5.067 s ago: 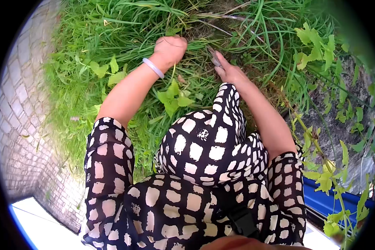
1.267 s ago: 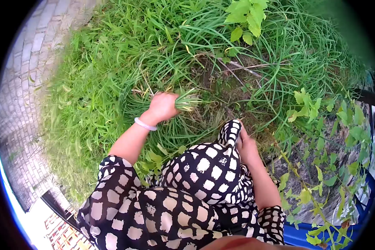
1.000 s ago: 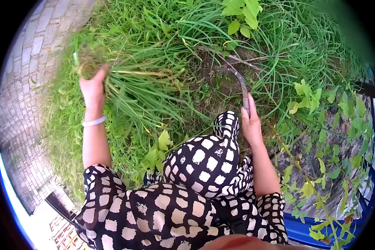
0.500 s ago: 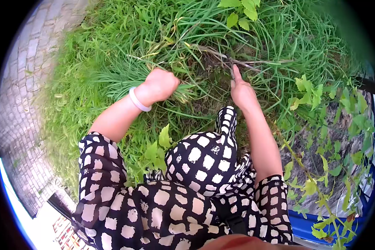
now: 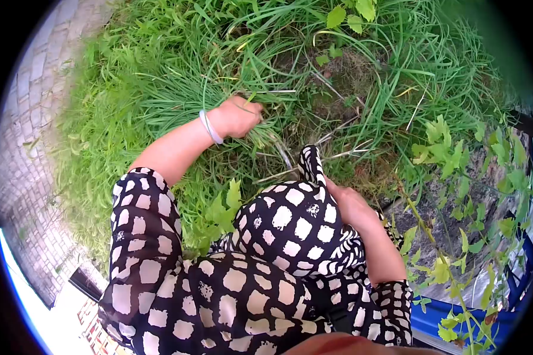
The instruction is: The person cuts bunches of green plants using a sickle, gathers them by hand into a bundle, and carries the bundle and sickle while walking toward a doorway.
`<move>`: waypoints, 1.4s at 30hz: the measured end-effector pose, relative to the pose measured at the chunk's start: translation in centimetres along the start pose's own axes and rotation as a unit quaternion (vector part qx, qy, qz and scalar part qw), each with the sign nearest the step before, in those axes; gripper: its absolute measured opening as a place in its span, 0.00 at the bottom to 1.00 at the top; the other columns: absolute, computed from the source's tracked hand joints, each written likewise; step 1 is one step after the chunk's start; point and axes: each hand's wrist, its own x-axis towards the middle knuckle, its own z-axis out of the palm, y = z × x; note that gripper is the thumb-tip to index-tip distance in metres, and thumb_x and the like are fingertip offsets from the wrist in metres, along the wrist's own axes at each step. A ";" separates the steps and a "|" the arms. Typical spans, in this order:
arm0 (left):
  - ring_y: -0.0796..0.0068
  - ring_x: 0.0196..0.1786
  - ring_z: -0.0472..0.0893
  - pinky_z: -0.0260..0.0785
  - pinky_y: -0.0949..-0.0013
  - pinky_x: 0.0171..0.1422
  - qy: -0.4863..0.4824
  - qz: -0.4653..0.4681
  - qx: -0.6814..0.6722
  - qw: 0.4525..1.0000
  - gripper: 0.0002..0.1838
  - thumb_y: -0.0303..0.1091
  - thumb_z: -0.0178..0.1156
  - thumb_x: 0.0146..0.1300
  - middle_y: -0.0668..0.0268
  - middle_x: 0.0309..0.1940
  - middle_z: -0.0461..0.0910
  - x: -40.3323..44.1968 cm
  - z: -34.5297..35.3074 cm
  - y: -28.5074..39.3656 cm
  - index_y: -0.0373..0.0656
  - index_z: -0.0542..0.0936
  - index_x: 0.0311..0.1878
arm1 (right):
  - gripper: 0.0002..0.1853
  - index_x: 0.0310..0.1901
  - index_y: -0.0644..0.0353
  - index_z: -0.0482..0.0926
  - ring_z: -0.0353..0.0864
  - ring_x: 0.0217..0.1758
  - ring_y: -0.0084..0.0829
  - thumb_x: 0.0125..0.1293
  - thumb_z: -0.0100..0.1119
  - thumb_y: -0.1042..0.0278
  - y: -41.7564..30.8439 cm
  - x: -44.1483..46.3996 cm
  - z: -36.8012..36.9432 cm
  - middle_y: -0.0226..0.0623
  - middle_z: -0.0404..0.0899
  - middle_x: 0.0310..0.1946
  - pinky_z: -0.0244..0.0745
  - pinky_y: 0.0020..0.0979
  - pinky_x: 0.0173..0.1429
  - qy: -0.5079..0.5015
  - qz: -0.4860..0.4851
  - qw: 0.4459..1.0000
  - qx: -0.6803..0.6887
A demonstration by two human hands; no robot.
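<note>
A weedy green patch [image 5: 109, 112] borders a brick-paved path [image 5: 26, 171], which lies well off to the left of both hands' fingers. The left hand [image 5: 234, 117] has its fingers closed around a long-leaved grass bunch [image 5: 175, 97], leaves fanning leftward from them, its long axis roughly crosswise. Just bodyward and right of those fingers slants what looks like a sickle blade [image 5: 285, 155]. The right hand [image 5: 354, 207] is farther from the bunch; patterned cloth [image 5: 284, 216] hides its fingers, so their state is unclear.

Left hand [image 5: 237, 116] grips grass bunch [image 5: 175, 102]; right hand [image 5: 354, 207] by knee [image 5: 290, 219], fingertips hidden. Paving [image 5: 32, 127] borders left edge of patch [image 5: 109, 160].
</note>
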 end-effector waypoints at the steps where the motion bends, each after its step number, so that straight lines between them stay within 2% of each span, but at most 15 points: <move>1: 0.61 0.28 0.80 0.72 0.60 0.30 -0.002 -0.003 0.025 1.000 0.06 0.28 0.56 0.46 0.55 0.35 0.79 -0.7 -0.1 0.5 0.40 0.79 0.29 | 0.26 0.68 0.41 0.54 0.77 0.44 0.52 0.69 0.44 0.56 0.9 0.2 0.6 0.56 0.77 0.41 0.70 0.44 0.52 0.004 -0.012 1.000 0.004; 4: 0.62 0.27 0.80 0.73 0.61 0.30 -0.078 -0.092 0.030 0.992 0.05 0.29 0.57 0.47 0.58 0.26 0.80 -5.9 -0.8 2.3 0.41 0.80 0.27 | 0.27 0.68 0.41 0.55 0.75 0.48 0.54 0.68 0.46 0.60 1.0 -0.2 0.8 0.53 0.76 0.47 0.70 0.43 0.54 0.045 -0.004 0.995 0.090; 6: 0.61 0.27 0.81 0.74 0.61 0.32 -0.274 -0.077 -0.030 0.958 0.06 0.31 0.58 0.46 0.58 0.26 0.81 -10.6 -2.2 4.5 0.41 0.81 0.26 | 0.28 0.68 0.41 0.54 0.74 0.50 0.54 0.67 0.47 0.64 2.0 0.9 1.2 0.52 0.75 0.49 0.69 0.44 0.55 0.163 -0.041 0.975 0.144; 8: 0.59 0.36 0.83 0.75 0.62 0.38 -0.402 -0.188 -0.057 0.894 0.10 0.31 0.60 0.47 0.58 0.31 0.83 -17.2 3.5 5.2 0.42 0.83 0.34 | 0.29 0.68 0.40 0.52 0.73 0.52 0.55 0.67 0.47 0.66 1.1 1.9 0.5 0.53 0.76 0.47 0.69 0.44 0.54 0.205 -0.037 0.966 0.151; 10: 0.57 0.38 0.83 0.75 0.61 0.41 -0.441 -0.263 -0.046 0.857 0.10 0.30 0.60 0.46 0.57 0.33 0.83 -23.6 7.1 5.2 0.42 0.83 0.35 | 0.30 0.69 0.38 0.51 0.74 0.50 0.55 0.67 0.47 0.66 0.6 3.2 -0.2 0.55 0.76 0.46 0.69 0.44 0.54 0.188 -0.051 0.970 0.146; 13: 0.55 0.38 0.82 0.75 0.60 0.41 -0.485 -0.231 -0.058 0.842 0.11 0.31 0.63 0.43 0.55 0.32 0.82 -25.4 8.0 6.3 0.41 0.84 0.34 | 0.29 0.69 0.37 0.51 0.77 0.45 0.55 0.68 0.46 0.64 0.7 4.6 -1.1 0.56 0.78 0.40 0.71 0.45 0.51 0.242 -0.028 0.963 0.118; 15: 0.54 0.35 0.81 0.74 0.60 0.39 -0.401 -0.224 -0.212 0.863 0.13 0.31 0.65 0.38 0.53 0.28 0.81 -20.4 0.2 6.0 0.40 0.82 0.31 | 0.29 0.68 0.37 0.52 0.78 0.47 0.53 0.68 0.47 0.64 0.7 4.3 -1.8 0.54 0.77 0.45 0.72 0.43 0.51 0.292 -0.029 0.947 0.127; 16: 0.55 0.31 0.80 0.73 0.59 0.36 -0.263 -0.162 -0.236 0.921 0.14 0.31 0.66 0.36 0.54 0.25 0.80 -19.1 -1.9 5.2 0.38 0.81 0.30 | 0.28 0.68 0.38 0.53 0.77 0.50 0.52 0.68 0.47 0.66 0.6 4.2 -2.2 0.53 0.75 0.50 0.71 0.40 0.52 0.335 -0.046 0.930 0.146; 20: 0.58 0.24 0.77 0.72 0.63 0.32 0.042 -0.090 -0.316 0.943 0.12 0.29 0.64 0.39 0.57 0.20 0.78 -12.3 -14.8 2.7 0.40 0.80 0.31 | 0.27 0.68 0.42 0.54 0.74 0.55 0.51 0.69 0.46 0.66 -0.2 4.0 -4.2 0.52 0.74 0.53 0.70 0.38 0.54 0.378 -0.081 0.906 0.174; 23: 0.59 0.25 0.79 0.73 0.60 0.31 0.164 -0.060 -0.144 0.974 0.12 0.27 0.60 0.42 0.55 0.22 0.78 -4.6 -15.4 0.7 0.37 0.79 0.34 | 0.27 0.68 0.42 0.54 0.72 0.57 0.50 0.69 0.45 0.66 -0.7 4.6 -5.4 0.52 0.72 0.54 0.69 0.39 0.56 0.362 -0.026 0.922 0.133; 28: 0.51 0.49 0.77 0.71 0.56 0.51 0.057 -0.225 -0.082 0.969 0.17 0.30 0.56 0.50 0.47 0.47 0.76 8.3 -10.5 0.0 0.36 0.79 0.44 | 0.27 0.68 0.39 0.55 0.75 0.53 0.52 0.68 0.46 0.64 0.4 7.9 -6.0 0.54 0.75 0.49 0.69 0.40 0.54 0.358 -0.024 0.928 0.103; 31: 0.46 0.64 0.63 0.58 0.43 0.60 -0.001 -0.418 -0.051 0.907 0.20 0.33 0.55 0.55 0.49 0.63 0.62 11.3 -3.2 -1.9 0.39 0.77 0.52 | 0.27 0.67 0.38 0.56 0.76 0.53 0.51 0.67 0.48 0.64 0.4 9.5 -6.4 0.53 0.75 0.50 0.69 0.38 0.53 0.325 -0.027 0.940 0.098; 34: 0.56 0.52 0.77 0.65 0.49 0.56 -0.019 -0.383 -0.196 0.902 0.16 0.32 0.53 0.55 0.50 0.50 0.77 9.4 -1.6 -3.6 0.39 0.80 0.46 | 0.27 0.66 0.39 0.56 0.75 0.47 0.57 0.67 0.48 0.63 -0.8 11.8 -6.9 0.58 0.77 0.42 0.69 0.44 0.52 0.290 -0.050 0.951 0.098; 37: 0.61 0.42 0.82 0.75 0.62 0.44 0.049 -0.336 -0.085 0.937 0.12 0.30 0.53 0.54 0.57 0.40 0.82 8.5 -0.7 -4.1 0.40 0.82 0.39 | 0.26 0.66 0.39 0.57 0.75 0.48 0.56 0.66 0.48 0.62 -1.4 16.5 -6.8 0.57 0.77 0.43 0.69 0.44 0.53 0.305 -0.115 0.943 0.067; 42: 0.57 0.41 0.82 0.75 0.58 0.43 0.064 -0.274 -0.063 0.957 0.12 0.27 0.51 0.52 0.54 0.35 0.82 7.6 -1.0 -5.6 0.41 0.81 0.38 | 0.26 0.65 0.37 0.59 0.74 0.48 0.55 0.65 0.49 0.60 -1.7 20.5 -7.3 0.54 0.77 0.44 0.69 0.44 0.54 0.316 -0.104 0.941 0.055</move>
